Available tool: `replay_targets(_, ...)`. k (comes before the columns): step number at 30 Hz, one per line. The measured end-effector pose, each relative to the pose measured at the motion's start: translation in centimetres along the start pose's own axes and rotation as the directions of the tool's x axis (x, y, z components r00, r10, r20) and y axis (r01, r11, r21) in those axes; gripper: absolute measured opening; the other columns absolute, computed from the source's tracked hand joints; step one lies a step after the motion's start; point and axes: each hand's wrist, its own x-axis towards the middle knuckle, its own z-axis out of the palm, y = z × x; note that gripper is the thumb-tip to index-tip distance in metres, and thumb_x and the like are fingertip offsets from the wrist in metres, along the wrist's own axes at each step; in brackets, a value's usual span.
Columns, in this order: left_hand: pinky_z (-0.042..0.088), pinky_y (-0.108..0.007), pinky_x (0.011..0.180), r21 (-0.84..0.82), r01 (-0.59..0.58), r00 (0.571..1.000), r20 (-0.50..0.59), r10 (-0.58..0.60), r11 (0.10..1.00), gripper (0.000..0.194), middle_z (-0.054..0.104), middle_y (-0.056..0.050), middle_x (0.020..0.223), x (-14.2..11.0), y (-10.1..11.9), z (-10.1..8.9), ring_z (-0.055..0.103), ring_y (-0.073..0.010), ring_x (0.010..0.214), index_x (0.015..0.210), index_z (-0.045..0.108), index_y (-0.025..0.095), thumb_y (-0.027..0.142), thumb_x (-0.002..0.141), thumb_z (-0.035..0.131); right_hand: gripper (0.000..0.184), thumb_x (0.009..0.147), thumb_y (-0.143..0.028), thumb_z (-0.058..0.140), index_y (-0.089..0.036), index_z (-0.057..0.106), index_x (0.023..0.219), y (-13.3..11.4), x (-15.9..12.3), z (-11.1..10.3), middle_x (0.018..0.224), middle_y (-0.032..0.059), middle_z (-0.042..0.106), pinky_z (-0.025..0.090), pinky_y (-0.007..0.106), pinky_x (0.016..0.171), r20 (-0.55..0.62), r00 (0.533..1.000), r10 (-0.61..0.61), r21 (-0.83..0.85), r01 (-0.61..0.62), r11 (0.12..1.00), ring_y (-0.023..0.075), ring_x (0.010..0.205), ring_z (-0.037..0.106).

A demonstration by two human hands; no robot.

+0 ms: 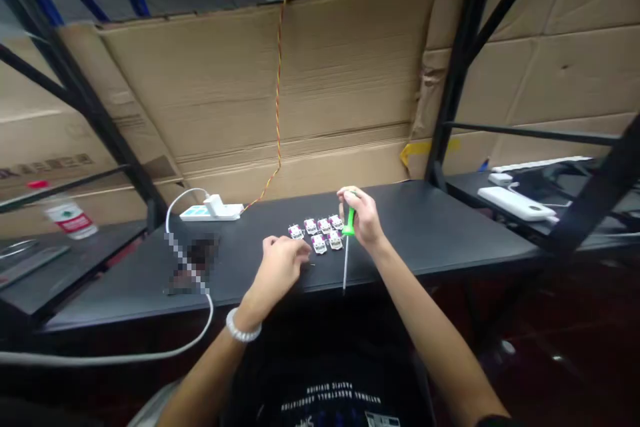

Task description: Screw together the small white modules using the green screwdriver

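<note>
In my right hand (364, 217) is a screwdriver (349, 221) with a bright green handle. Its thin metal shaft points down toward the table's front edge, touching nothing that I can make out. Several small white and magenta parts (319, 244) lie in rows on the black table (400, 233), just left of the screwdriver. My left hand (284, 259), with a white coiled band on the wrist, rests low at the near left side of these parts. Its fingers are curled together, and a tiny thin tip shows by them; what they hold is mostly hidden.
A white power strip (213, 212) with a plugged-in charger stands at the back left, its white cable (207, 320) looping over the front edge. A cardboard wall (350, 80) closes the back. Black rack posts (457, 73) flank the table. A bottle (70, 217) stands far left.
</note>
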Motion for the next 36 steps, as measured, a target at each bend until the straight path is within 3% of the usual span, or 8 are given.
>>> replay_targets(5, 0.054, -0.04, 0.098, -0.147, -0.102, 0.987, -0.135, 0.082, 0.984, 0.013, 0.084, -0.003, 0.103, -0.1, -0.7, -2.4, 0.077, -0.0252, 0.1, 0.104, 0.076, 0.024, 0.018, 0.096, 0.068, 0.045, 0.082, -0.065, 0.077, -0.025, 0.063, 0.097, -1.9, -0.2, 0.4, 0.081, -0.0022, 0.055, 0.049, 0.026, 0.054, 0.051, 0.997, 0.056, 0.098, -0.061, 0.993, 0.0147, 0.067, 0.061)
replay_targets(9, 0.057, -0.033, 0.086, -0.168, -0.194, 0.957, -0.251, 0.149, 0.966, 0.007, 0.082, -0.001, 0.098, -0.9, -0.3, -3.8, 0.077, -0.0217, 0.093, 0.101, 0.072, 0.024, 0.019, 0.097, 0.069, 0.038, 0.086, -0.06, 0.076, -0.025, 0.063, 0.096, -4.8, -1.6, 0.5, 0.084, -0.004, 0.059, 0.025, 0.022, 0.039, 0.282, 0.945, 0.167, 0.058, -0.191, 0.98, 0.0061, 0.045, 0.041)
replay_targets(11, 0.057, -0.031, 0.084, -0.173, -0.227, 0.942, -0.287, 0.172, 0.958, 0.004, 0.081, 0.0, 0.095, -1.3, 0.1, -4.3, 0.077, -0.0204, 0.09, 0.099, 0.069, 0.023, 0.02, 0.099, 0.069, 0.033, 0.092, -0.054, 0.073, -0.022, 0.068, 0.092, -6.1, -2.8, 0.9, 0.077, -0.0033, 0.06, 0.031, 0.024, 0.042, 0.388, 0.904, 0.176, -0.205, -0.102, 0.973, 0.0068, 0.045, 0.04)
replay_targets(13, 0.057, -0.03, 0.082, -0.19, -0.25, 0.933, -0.31, 0.183, 0.95, 0.003, 0.079, 0.0, 0.093, -1.7, 0.6, -4.7, 0.076, -0.0198, 0.089, 0.098, 0.068, 0.023, 0.022, 0.101, 0.068, 0.022, 0.089, -0.039, 0.081, -0.021, 0.074, 0.1, -6.9, -4.0, 1.8, 0.081, -0.0006, 0.068, 0.05, 0.028, 0.063, 0.469, 0.862, 0.194, -0.483, 0.066, 0.873, 0.0139, 0.065, 0.062)
replay_targets(16, 0.057, -0.029, 0.081, -0.223, -0.275, 0.924, -0.33, 0.193, 0.935, 0.003, 0.078, 0.0, 0.093, -2.1, 1.1, -5.1, 0.076, -0.0189, 0.088, 0.099, 0.067, 0.022, 0.022, 0.102, 0.068, 0.017, 0.091, -0.024, 0.076, -0.022, 0.076, 0.108, -6.8, -5.3, 3.3, 0.099, 0.0043, 0.078, 0.055, 0.034, 0.086, 0.534, 0.84, 0.089, -0.581, 0.288, 0.761, 0.0202, 0.091, 0.072)
replay_targets(19, 0.056, -0.027, 0.079, -0.264, -0.29, 0.916, -0.356, 0.186, 0.92, 0.004, 0.077, 0.001, 0.092, -2.1, 1.2, -5.2, 0.075, -0.0171, 0.086, 0.099, 0.066, 0.022, 0.021, 0.101, 0.069, 0.008, 0.095, -0.021, 0.073, -0.022, 0.077, 0.102, -5.9, -5.5, 4.0, 0.1, 0.0052, 0.079, 0.054, 0.033, 0.086, 0.599, 0.801, 0.01, -0.551, 0.402, 0.731, 0.0198, 0.091, 0.072)
replay_targets(29, 0.064, -0.03, 0.085, -0.627, -0.259, 0.932, -0.362, 0.019, 0.735, 0.009, 0.079, -0.003, 0.092, -1.5, 0.8, -4.7, 0.078, -0.0195, 0.091, 0.093, 0.072, 0.02, 0.026, 0.096, 0.078, 0.007, 0.098, -0.027, 0.074, -0.021, 0.076, 0.094, -4.5, -5.4, 4.4, 0.091, 0.0053, 0.08, 0.056, 0.03, 0.078, 0.566, 0.799, -0.2, -0.457, 0.507, 0.731, 0.0183, 0.082, 0.073)
replay_targets(36, 0.067, -0.03, 0.085, -0.628, -0.311, 0.879, -0.476, -0.036, 0.714, 0.007, 0.084, -0.004, 0.094, -1.6, 1.5, -4.3, 0.081, -0.0204, 0.088, 0.095, 0.08, 0.02, 0.022, 0.089, 0.084, 0.01, 0.099, -0.026, 0.071, -0.021, 0.074, 0.091, -5.0, -5.8, 4.9, 0.089, 0.0045, 0.079, 0.056, 0.031, 0.076, 0.508, 0.839, -0.194, -0.469, 0.458, 0.755, 0.017, 0.075, 0.07)
